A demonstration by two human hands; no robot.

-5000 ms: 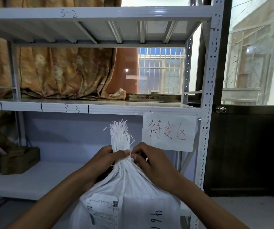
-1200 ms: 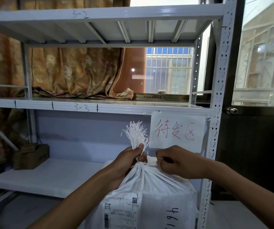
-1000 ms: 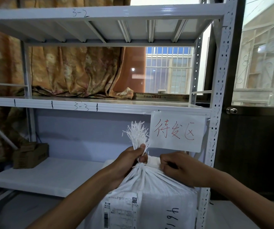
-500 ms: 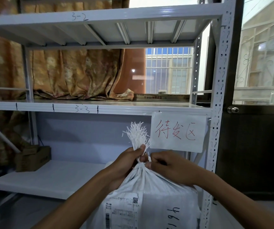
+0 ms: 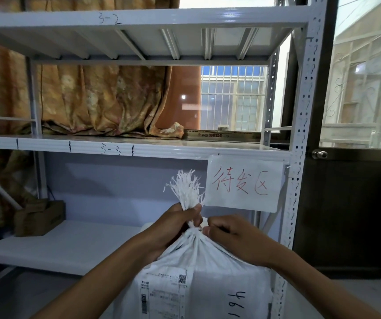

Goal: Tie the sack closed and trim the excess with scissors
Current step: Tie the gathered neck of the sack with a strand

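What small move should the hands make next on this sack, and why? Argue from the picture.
Probably the right hand should pull outward to tighten the tie, while the left hand holds the neck bunched. The left hand grips the sack at its gathered neck, just under the frayed top; the right hand pinches at that neck. What it pinches is hidden.

white woven sack (image 5: 208, 261): upright, mouth gathered into tight neck, frayed tuft (image 5: 186, 189) sticking straight up; shipping label (image 5: 162, 293) on front, handwritten digits on right.
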